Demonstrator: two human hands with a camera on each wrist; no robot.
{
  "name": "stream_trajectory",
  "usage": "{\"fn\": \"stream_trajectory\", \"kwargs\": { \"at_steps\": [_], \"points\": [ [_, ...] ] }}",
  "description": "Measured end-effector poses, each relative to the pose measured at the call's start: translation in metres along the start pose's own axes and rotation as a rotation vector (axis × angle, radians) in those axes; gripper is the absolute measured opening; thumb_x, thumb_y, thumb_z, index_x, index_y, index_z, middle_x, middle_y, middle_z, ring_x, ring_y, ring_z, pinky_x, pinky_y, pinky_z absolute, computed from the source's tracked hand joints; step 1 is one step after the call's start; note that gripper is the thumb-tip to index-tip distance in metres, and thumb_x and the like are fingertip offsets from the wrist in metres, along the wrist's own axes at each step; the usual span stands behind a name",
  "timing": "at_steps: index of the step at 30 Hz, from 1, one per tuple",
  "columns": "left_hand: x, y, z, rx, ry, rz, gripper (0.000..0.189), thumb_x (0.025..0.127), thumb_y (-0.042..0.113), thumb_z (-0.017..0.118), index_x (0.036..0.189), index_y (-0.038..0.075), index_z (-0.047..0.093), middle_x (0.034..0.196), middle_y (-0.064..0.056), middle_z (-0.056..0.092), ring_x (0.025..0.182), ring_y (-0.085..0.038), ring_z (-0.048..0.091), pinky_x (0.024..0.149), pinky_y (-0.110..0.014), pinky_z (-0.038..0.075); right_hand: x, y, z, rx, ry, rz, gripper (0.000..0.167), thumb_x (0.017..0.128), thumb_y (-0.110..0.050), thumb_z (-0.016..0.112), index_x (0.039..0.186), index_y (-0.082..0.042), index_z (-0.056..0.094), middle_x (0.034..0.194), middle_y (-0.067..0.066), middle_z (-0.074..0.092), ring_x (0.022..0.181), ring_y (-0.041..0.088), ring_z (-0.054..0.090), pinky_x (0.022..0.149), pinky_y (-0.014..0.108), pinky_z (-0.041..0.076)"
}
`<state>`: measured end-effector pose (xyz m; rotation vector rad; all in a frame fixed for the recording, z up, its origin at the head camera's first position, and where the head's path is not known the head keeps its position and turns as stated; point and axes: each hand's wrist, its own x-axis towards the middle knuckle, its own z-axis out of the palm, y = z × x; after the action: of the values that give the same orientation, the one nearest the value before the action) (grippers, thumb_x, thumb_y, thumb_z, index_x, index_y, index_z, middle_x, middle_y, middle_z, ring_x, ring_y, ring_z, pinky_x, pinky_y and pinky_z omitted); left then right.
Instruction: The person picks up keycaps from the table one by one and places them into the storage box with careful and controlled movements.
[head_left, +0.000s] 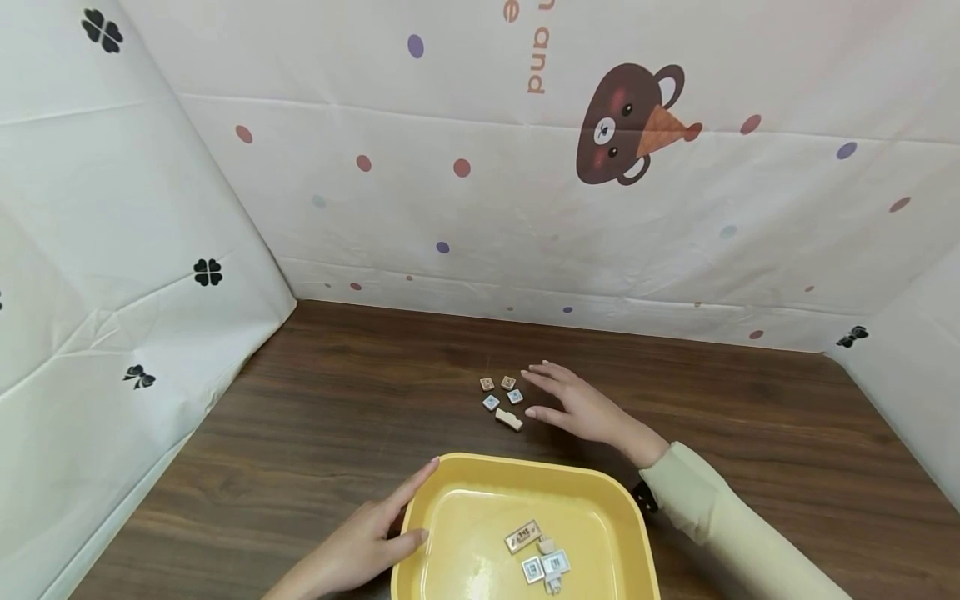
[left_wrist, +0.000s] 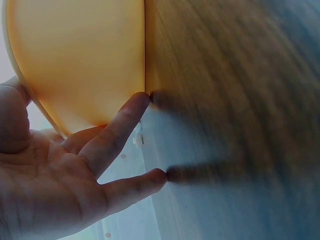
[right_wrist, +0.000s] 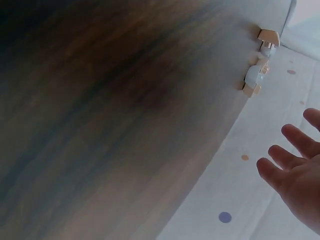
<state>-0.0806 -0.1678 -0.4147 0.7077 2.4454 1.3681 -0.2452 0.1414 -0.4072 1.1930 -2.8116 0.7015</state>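
My left hand (head_left: 367,537) holds the left rim of a yellow tray (head_left: 525,465), thumb over the edge and the other fingers along the outer wall. In the left wrist view, two fingertips of that hand (left_wrist: 55,185) reach down to the tabletop beside the tray wall (left_wrist: 80,55). Past the tray, my right hand (head_left: 585,407) hovers over the table with fingers spread and holds nothing. Just left of its fingertips lie two small tan tiles (head_left: 487,384), two pale blue tiles (head_left: 491,402) and a cream curved piece (head_left: 508,419).
Inside the tray lie a tan rectangular piece (head_left: 522,536), a pale blue square (head_left: 532,570) and a few small pieces in a cluster. A dark wood table (head_left: 300,400) carries everything. Printed white sheets (head_left: 450,208) rise behind and at both sides.
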Motion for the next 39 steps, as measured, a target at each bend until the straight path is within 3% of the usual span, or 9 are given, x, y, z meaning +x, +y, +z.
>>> {"fn": "stream_trajectory", "kwargs": {
  "at_steps": [12, 20, 25, 28, 34, 39],
  "points": [
    [0.000, 0.000, 0.000, -0.022, -0.006, -0.006, 0.068, 0.091, 0.018, 0.055, 0.147, 0.020, 0.017, 0.089, 0.000, 0.067, 0.073, -0.003, 0.060, 0.068, -0.022, 0.047, 0.016, 0.012, 0.012, 0.267, 0.075, 0.073, 0.048, 0.086, -0.023, 0.064, 0.126, 0.000, 0.053, 0.124, 0.017, 0.053, 0.115, 0.031, 0.049, 0.092, 0.043, 0.041],
    [0.001, 0.000, 0.001, -0.026, -0.003, -0.012, 0.068, 0.091, 0.018, 0.055, 0.147, 0.020, 0.017, 0.087, 0.001, 0.066, 0.072, -0.002, 0.060, 0.067, -0.022, 0.046, 0.026, 0.016, 0.016, 0.452, 0.039, 0.157, 0.037, 0.085, -0.011, 0.064, 0.118, 0.006, 0.057, 0.110, 0.020, 0.061, 0.097, 0.029, 0.057, 0.084, 0.041, 0.045],
    [0.001, 0.000, 0.001, -0.024, -0.003, -0.004, 0.067, 0.091, 0.017, 0.055, 0.147, 0.020, 0.018, 0.090, 0.000, 0.066, 0.073, -0.002, 0.060, 0.067, -0.022, 0.046, 0.031, 0.021, 0.021, 0.596, 0.008, 0.209, 0.035, 0.085, -0.006, 0.063, 0.115, 0.010, 0.057, 0.109, 0.023, 0.060, 0.090, 0.022, 0.060, 0.074, 0.025, 0.047],
    [0.001, 0.000, 0.000, -0.023, -0.006, -0.005, 0.068, 0.091, 0.018, 0.055, 0.147, 0.020, 0.017, 0.090, 0.000, 0.066, 0.073, -0.002, 0.060, 0.067, -0.022, 0.046, 0.032, 0.023, 0.021, 0.662, -0.005, 0.250, 0.035, 0.084, -0.005, 0.063, 0.114, 0.011, 0.056, 0.108, 0.024, 0.060, 0.084, 0.014, 0.059, 0.068, 0.022, 0.047],
    [0.002, 0.000, 0.000, -0.018, -0.010, -0.017, 0.068, 0.091, 0.019, 0.055, 0.147, 0.021, 0.017, 0.089, 0.002, 0.066, 0.073, -0.001, 0.059, 0.067, -0.022, 0.046, 0.033, 0.025, 0.021, 0.740, -0.024, 0.323, 0.033, 0.083, -0.004, 0.063, 0.112, 0.010, 0.057, 0.102, 0.022, 0.062, 0.077, 0.008, 0.057, 0.064, 0.025, 0.048],
    [0.002, 0.000, 0.000, -0.042, -0.021, -0.022, 0.067, 0.091, 0.018, 0.054, 0.147, 0.020, 0.016, 0.088, 0.000, 0.066, 0.071, -0.002, 0.060, 0.066, -0.022, 0.046, 0.036, 0.025, 0.024, 0.718, -0.040, 0.331, 0.030, 0.080, -0.002, 0.065, 0.108, 0.010, 0.060, 0.100, 0.021, 0.063, 0.078, 0.010, 0.057, 0.066, 0.024, 0.046]
  ]
}}
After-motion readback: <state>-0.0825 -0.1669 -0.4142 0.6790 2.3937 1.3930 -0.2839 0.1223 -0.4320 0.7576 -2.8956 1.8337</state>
